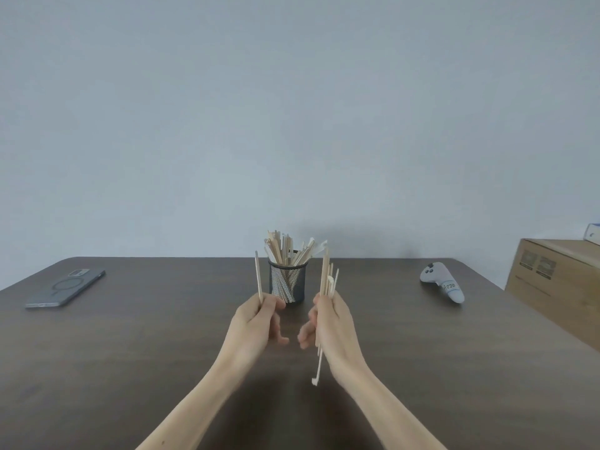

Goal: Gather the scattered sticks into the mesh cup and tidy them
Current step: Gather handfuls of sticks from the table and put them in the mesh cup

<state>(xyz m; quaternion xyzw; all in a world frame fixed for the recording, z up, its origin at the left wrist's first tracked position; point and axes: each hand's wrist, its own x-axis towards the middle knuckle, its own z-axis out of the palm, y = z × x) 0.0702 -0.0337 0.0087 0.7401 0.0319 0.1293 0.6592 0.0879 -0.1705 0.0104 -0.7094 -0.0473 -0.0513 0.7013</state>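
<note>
Dark wood table against a plain pale wall. Phone face down near the left edge; grey controller toward the right edge; cardboard box past the right corner. Mesh cup stands mid-table toward the far edge, packed with sticks. Both hands just in front of it — left hand pinches a single stick upright, right hand grips a bundle, one long piece hanging below.
</note>
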